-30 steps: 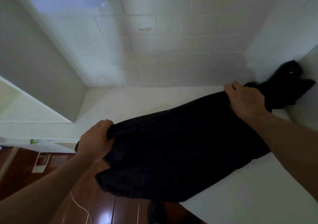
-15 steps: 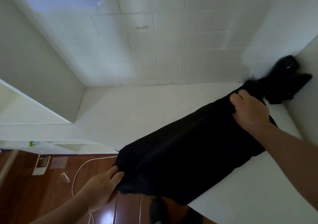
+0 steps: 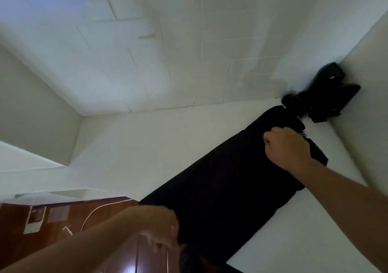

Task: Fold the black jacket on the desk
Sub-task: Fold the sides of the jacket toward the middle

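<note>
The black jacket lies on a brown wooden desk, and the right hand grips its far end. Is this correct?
Not quite. In the head view the desk is white; the brown wood is the floor below. The jacket does lie on the desk, and the right hand does grip its far end.

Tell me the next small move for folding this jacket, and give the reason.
Probably draw the near end up onto the desk. The black jacket lies stretched across it, its near end hanging off the edge over the floor by the left hand, while the right hand grips the far end.
</note>
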The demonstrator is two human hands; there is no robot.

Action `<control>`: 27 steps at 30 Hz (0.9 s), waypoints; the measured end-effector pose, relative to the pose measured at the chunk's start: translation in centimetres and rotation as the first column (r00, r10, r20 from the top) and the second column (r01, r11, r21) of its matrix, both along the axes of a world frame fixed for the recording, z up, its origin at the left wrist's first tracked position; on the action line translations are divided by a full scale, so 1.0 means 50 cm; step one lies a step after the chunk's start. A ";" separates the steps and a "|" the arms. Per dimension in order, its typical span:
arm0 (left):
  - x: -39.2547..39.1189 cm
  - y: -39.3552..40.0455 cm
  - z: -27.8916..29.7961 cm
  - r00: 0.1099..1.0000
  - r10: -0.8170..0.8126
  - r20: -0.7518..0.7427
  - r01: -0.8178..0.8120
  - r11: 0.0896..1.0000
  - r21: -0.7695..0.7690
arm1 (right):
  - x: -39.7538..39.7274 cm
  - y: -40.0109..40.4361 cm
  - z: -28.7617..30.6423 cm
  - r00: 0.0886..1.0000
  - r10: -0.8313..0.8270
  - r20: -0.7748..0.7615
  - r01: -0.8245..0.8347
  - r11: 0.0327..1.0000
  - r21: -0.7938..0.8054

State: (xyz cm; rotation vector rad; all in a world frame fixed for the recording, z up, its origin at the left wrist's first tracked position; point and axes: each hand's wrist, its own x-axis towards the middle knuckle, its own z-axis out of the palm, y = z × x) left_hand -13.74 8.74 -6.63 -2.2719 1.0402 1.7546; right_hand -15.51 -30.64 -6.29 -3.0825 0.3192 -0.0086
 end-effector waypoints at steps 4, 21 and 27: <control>0.032 -0.184 0.031 0.801 0.387 0.457 0.079 0.688 -0.721 | 0.029 0.047 0.018 0.989 0.103 0.105 -0.097 0.993 -0.064; 0.012 -0.226 -0.180 0.570 -0.259 0.780 0.766 0.510 -0.390 | 0.002 -0.087 -0.158 0.971 -0.078 -0.227 0.108 0.987 0.123; -0.052 -0.063 -0.190 0.626 -0.249 0.739 0.712 0.569 -0.412 | 0.029 -0.094 -0.149 0.966 -0.046 -0.255 0.084 0.986 0.141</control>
